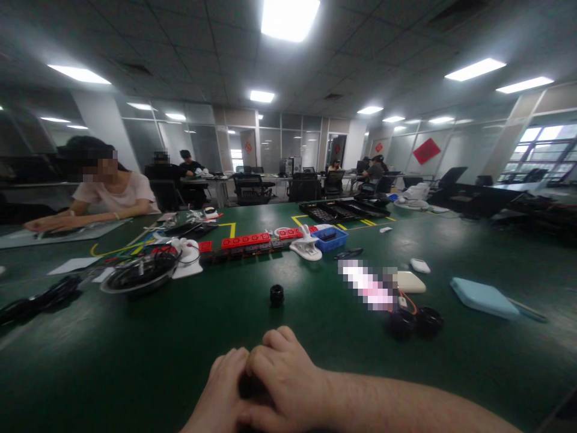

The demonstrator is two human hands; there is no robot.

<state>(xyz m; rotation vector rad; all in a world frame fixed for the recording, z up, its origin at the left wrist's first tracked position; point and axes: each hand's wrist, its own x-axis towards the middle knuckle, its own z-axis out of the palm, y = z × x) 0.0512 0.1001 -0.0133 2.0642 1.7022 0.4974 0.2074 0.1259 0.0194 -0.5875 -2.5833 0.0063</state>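
My left hand (222, 385) and my right hand (288, 376) meet close together at the bottom middle, above the green table (157, 343). Both have curled fingers. A dark patch shows between them, but I cannot make out whether it is a held object or shadow. Just beyond my knuckles a small black ring-shaped piece (276, 294) stands upright on the table, apart from both hands.
Farther back lie red and black blocks (246, 242), a white clip (307, 246) and a blue bin (331, 239). At left is a metal bowl of cables (137, 279). Rightward are black round parts (428, 321) and a light-blue case (483, 296). A person (117, 192) sits at left.
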